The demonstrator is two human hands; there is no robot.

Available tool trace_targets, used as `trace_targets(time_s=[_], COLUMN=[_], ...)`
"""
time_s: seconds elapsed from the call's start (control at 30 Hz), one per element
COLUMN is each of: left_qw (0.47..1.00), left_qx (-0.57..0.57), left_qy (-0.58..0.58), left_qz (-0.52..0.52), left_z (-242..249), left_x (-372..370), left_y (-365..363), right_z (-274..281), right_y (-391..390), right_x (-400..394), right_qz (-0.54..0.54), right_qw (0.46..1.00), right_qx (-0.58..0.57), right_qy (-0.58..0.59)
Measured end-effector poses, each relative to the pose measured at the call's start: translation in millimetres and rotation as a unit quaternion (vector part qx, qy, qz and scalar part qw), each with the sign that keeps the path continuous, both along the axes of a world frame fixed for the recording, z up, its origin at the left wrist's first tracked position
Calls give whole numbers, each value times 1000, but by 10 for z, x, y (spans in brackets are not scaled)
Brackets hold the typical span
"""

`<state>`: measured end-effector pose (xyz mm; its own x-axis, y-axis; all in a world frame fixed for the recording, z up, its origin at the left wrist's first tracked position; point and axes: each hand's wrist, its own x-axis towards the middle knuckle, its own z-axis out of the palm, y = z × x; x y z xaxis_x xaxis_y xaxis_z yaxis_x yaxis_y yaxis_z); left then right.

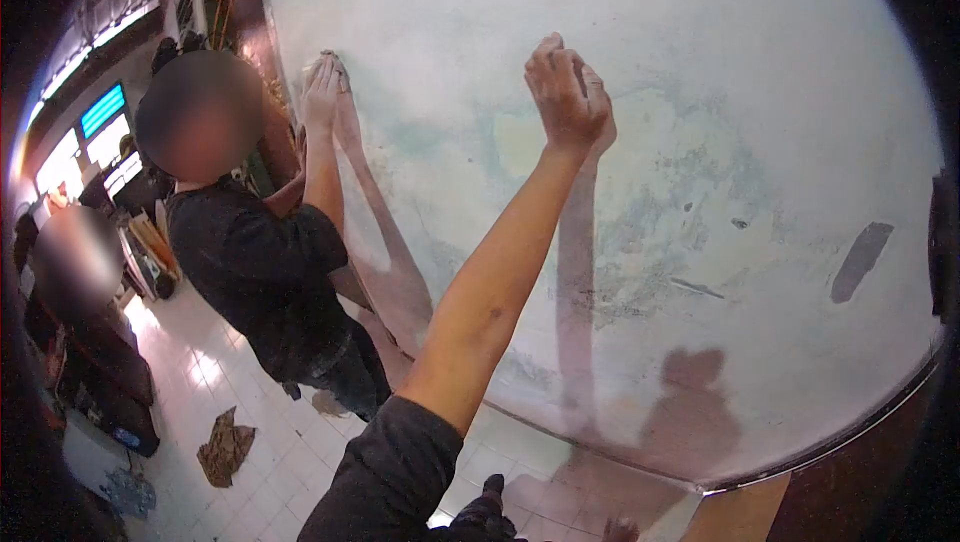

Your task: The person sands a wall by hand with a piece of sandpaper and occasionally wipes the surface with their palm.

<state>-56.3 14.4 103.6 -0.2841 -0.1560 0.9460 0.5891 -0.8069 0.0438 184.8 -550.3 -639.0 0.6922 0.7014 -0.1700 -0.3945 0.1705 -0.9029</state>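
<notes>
My left hand (pixel 570 97) is raised against a large pale board-like panel (pixel 430 2), its fingers curled in. What lies under the fingers, if anything, is hidden. Around the hand the panel's surface shows whitish and light green patches, with a smooth yellowish area beside the wrist. Lower down are small dark pits and a grey strip-shaped mark (pixel 861 262). My right hand does not appear. To the left, a co-worker's hands (pixel 320 92) press flat on the same panel, with a thin brownish piece at the fingertips.
A co-worker in dark clothes (pixel 265 272) stands close on my left. Another person (pixel 95 362) is farther back. Crumpled brown paper (pixel 226 447) lies on the white tiled floor (pixel 285 482). The panel's curved lower edge (pixel 580 442) runs in front of my legs.
</notes>
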Motion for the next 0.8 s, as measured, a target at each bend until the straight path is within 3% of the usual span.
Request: trace_targets(time_s=[0.03,0.07,0.1,0.23,0.3,0.37,0.43,0.47,0.53,0.6,0.63,0.73,0.77,0.8], left_qw=[1000,1000,999,995,982,948,844,833,742,640,591,466,436,415], left_qx=[-5,-8,-31,-67,-120,-208,-381,-407,-524,-657,-716,-842,-867,-882], left_qy=[-1,-1,13,50,126,236,369,373,418,397,373,259,213,171], left_qz=[3,2,-5,55,70,53,78,44,1,-3,9,82,112,142], left_z=[-17,-29,-83,-609,-1186,-2172,-3271,-3931,-5408,-6353,-6644,-6972,-6882,-6813], left_x=[13,27,26,39,33,-49,-324,-520,-1209,-2059,-2497,-3691,-3960,-4146], left_y=[-11,-33,-68,-94,-296,-395,-763,-985,-1669,-2677,-3215,-4773,-5224,-5581], right_z=[165,340,443,767,901,997,1045,1063,876,1067,1193,2518,2206,1920], right_y=[-247,-328,-396,-346,-256,-57,235,399,891,1209,1428,1600,1617,1555], right_x=[-108,-168,-203,-199,-171,-138,-89,-80,-69,-107,-132,-740,-777,-812], right_qz=[13,50,80,142,161,179,196,193,64,100,117,251,241,252], right_qw=[984,923,874,805,784,770,759,754,746,728,715,820,836,817], right_qx=[-152,-329,-414,-469,-465,-445,-415,-395,-309,-239,-203,-246,-224,-235], right_qy=[-95,-195,-242,-335,-378,-421,-462,-488,-587,-635,-659,-451,-438,-462])
